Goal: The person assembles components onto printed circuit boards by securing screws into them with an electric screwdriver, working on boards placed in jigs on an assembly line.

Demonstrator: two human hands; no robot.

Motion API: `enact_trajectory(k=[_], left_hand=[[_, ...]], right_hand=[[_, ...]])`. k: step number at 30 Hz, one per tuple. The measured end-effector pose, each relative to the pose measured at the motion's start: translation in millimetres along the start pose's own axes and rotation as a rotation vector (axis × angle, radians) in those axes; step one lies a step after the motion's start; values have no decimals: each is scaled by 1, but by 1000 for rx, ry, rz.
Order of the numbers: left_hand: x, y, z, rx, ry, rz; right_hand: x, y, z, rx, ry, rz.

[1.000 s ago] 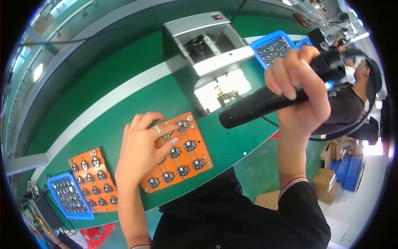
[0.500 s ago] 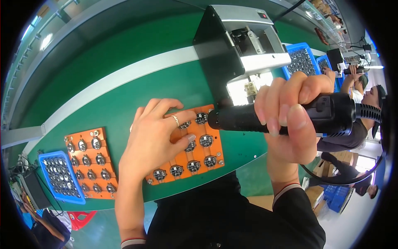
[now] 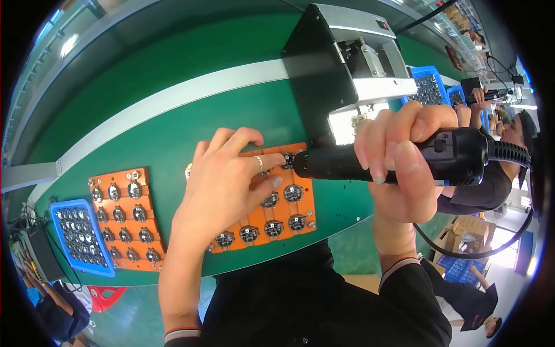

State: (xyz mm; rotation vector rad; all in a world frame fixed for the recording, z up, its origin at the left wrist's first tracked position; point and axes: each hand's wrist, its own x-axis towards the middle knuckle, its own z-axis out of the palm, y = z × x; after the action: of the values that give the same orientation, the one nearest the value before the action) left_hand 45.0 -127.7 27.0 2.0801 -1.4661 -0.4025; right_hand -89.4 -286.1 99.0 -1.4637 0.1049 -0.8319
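Lying under left fingers (image 3: 270, 161): orange board (image 3: 283, 209); right fingers (image 3: 393, 136) around screwdriver (image 3: 329, 164).

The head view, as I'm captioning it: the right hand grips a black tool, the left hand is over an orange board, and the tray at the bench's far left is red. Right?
Not quite: in the head view, that tray is blue, not red. The right hand grips a black tool and the left hand is over an orange board, as stated.
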Motion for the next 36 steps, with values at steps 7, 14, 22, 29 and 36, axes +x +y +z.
enact_trajectory(k=[7,14,22,29,36], left_hand=[[-1,0,-1,-19,14,11],[-4,-5,2,-33,35,28],[-7,5,1,41,34,23],[-7,24,0,72,11,2],[-32,47,0,179,17,117]], right_hand=[[2,2,8,-93,-195,-37],[4,4,19,-156,-178,13],[0,1,10,-247,-248,-73],[-5,-72,-38,46,-115,-320],[-44,-73,-86,60,33,-247]])
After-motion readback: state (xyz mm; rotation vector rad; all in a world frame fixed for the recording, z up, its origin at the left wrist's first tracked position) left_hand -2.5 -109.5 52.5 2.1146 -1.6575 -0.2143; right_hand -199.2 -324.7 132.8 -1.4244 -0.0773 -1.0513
